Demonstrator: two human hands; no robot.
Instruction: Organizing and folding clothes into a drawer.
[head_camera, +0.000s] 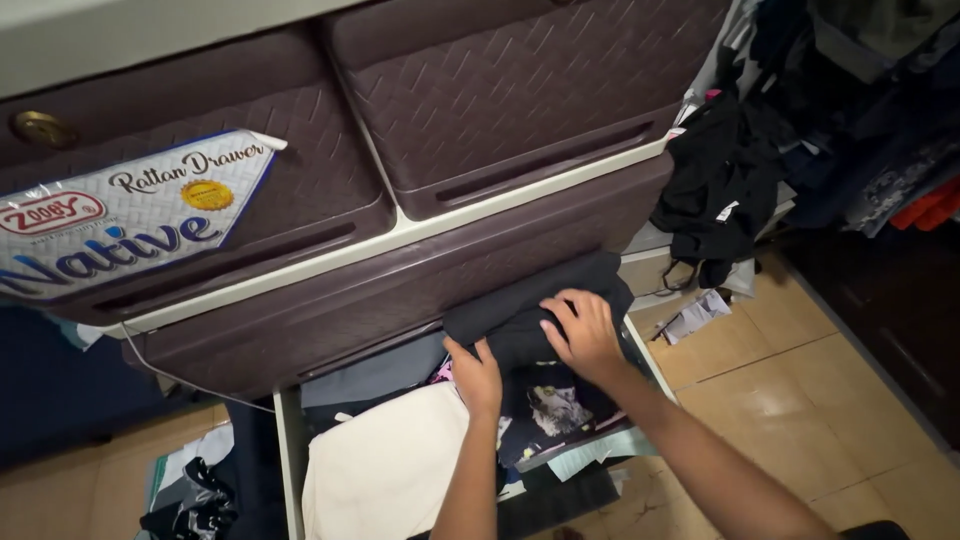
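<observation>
A: Both hands are down in the open bottom drawer (292, 440) of the brown cabinet (480, 110), working on a folded black garment (535, 300) that lies across the drawer's back right corner, on top of the other clothes.

B: How are the hands set?

A: The right hand (585, 335) lies flat on top of the garment, fingers spread fairly wide, pressing down rather than gripping. The left hand (475, 375) sits at the garment's near left edge, fingers curled. They seem tucked under the fold, though I can't tell whether it actually grips the cloth.

B: So what makes this go well?

A: I'd say keep the right palm flat so the fold stays together, and let the left hand guide the edge down level, beside the cream cloth (385, 465) and over the printed dark shirt (555, 405). Keeping the garment low would stop it catching under the drawer above.

B: Anything nearby?

A: A black pile of clothes (715, 190) hangs to the right, and paper scraps (695, 315) lie on the tiled floor (800, 370).
</observation>
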